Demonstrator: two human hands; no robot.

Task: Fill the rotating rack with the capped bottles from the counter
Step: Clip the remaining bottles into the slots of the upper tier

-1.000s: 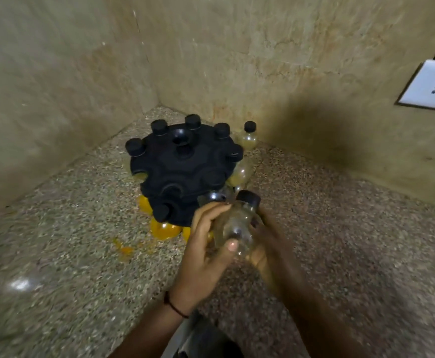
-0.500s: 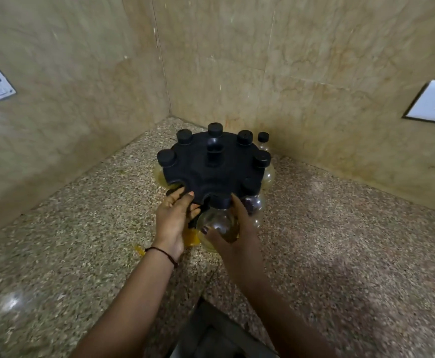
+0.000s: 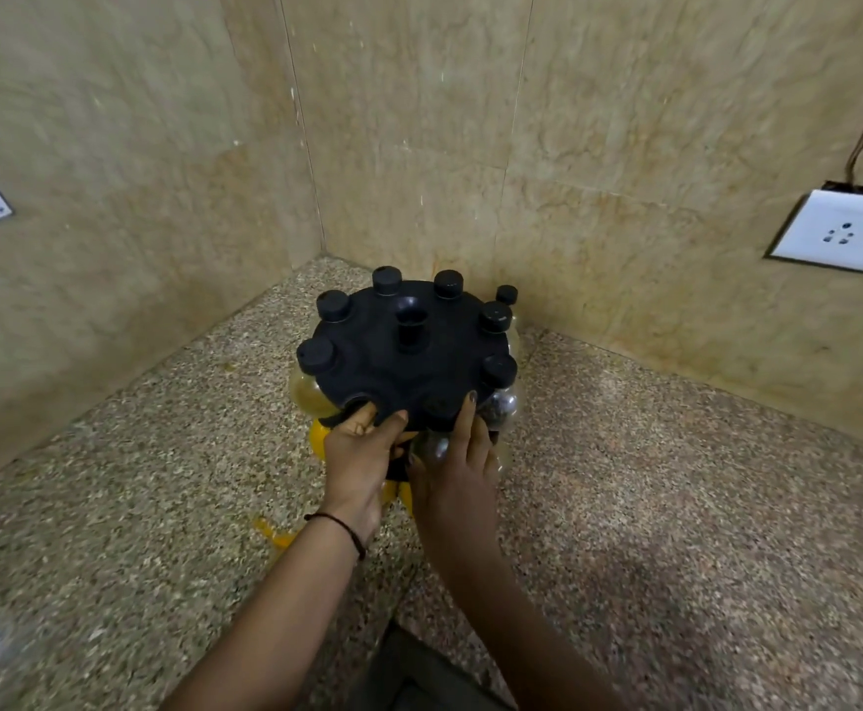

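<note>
Both hands at the round black plastic rotating rack (image 3: 409,361) in the speckled granite counter (image 3: 675,505) corner.
Black-capped clear bottles ring its rim; the left hand (image 3: 360,456) pinches the six o'clock edge, and the right hand (image 3: 457,467) wraps a clear round bottle (image 3: 432,446) there.

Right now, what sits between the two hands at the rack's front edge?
In the head view, a clear capped bottle in a front slot of the black round rack sits between left hand and right hand.
</note>
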